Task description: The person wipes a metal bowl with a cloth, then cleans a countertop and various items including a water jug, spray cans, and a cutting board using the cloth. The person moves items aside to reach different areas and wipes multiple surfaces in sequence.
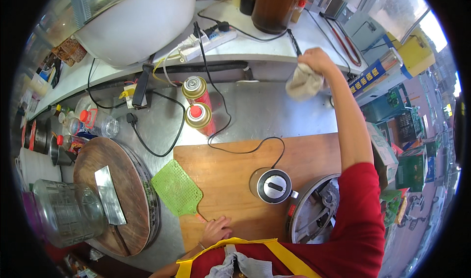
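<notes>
My right hand (315, 60) reaches far forward to the edge of the white shelf, gripping a crumpled beige cloth (304, 83). A slim black object (293, 41) meets its fingers; whether they hold that too is unclear. Low in the view, my left hand (217, 228) rests on the wooden board (235, 175). Beside its wrist lies the handle end of a green plastic fly swatter (177, 188), and I cannot tell if the fingers touch it. On the board stands a small electric kettle (274, 186) with a black lid, its cord running forward.
Two gas canisters (198, 120) stand on the steel counter (257, 105). A cleaver (110, 195) lies on a round chopping block (88, 156), left, beside a big clear jar (68, 211). A round metal pan (312, 211) holds tools. A power strip (209, 44) sits on the shelf.
</notes>
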### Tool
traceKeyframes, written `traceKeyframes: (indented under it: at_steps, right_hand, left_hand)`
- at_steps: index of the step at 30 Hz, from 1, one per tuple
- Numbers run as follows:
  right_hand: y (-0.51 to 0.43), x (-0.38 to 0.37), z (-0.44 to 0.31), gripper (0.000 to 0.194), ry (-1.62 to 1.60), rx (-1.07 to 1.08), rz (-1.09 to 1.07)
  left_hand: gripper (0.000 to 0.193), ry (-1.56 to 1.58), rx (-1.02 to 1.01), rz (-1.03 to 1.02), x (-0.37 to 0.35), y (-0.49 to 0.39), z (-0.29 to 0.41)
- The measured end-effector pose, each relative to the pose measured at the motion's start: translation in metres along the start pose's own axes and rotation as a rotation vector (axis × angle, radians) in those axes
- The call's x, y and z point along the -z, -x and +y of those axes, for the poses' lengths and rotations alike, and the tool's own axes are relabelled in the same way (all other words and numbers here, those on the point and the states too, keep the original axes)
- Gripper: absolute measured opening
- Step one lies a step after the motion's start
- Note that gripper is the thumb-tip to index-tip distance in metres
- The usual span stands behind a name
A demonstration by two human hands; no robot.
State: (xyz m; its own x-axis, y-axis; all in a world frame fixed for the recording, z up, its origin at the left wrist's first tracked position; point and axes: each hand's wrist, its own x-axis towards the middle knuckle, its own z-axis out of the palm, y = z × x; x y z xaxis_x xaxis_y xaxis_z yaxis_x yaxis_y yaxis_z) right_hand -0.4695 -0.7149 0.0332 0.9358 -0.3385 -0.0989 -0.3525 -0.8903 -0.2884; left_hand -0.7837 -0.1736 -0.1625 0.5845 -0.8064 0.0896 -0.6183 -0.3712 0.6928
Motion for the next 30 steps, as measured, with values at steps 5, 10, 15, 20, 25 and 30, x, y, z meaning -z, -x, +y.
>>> traceKeyframes:
  at_steps: [5,10,15,20,25,30]
  right_hand:
    - [0.164,0.057,-0.101,0.025,-0.180,0.155,-0.007]
    - [0.253,0.018,-0.174,0.024,0.075,0.940,0.056]
    - [0.240,0.026,-0.176,0.044,0.034,0.874,-0.035]
    - [0.148,0.097,-0.106,0.040,-0.419,0.038,0.753]
    - [-0.005,0.053,0.015,0.053,-0.366,-0.096,1.262]
    - [-0.082,-0.043,0.018,0.053,-0.013,-0.008,0.770]
  left_hand:
    - [0.030,0.869,0.449,0.073,0.051,-0.047,0.036]
    - [0.041,1.528,0.279,0.489,0.129,-0.187,0.113]
    - [0.035,1.792,0.288,0.674,0.142,-0.204,0.098]
    - [0.033,1.046,0.329,0.602,0.116,-0.149,0.045]
    - [0.033,0.391,0.191,0.285,0.051,-0.125,-0.001]
    - [0.042,-0.012,0.143,-0.058,0.057,-0.133,-0.014]
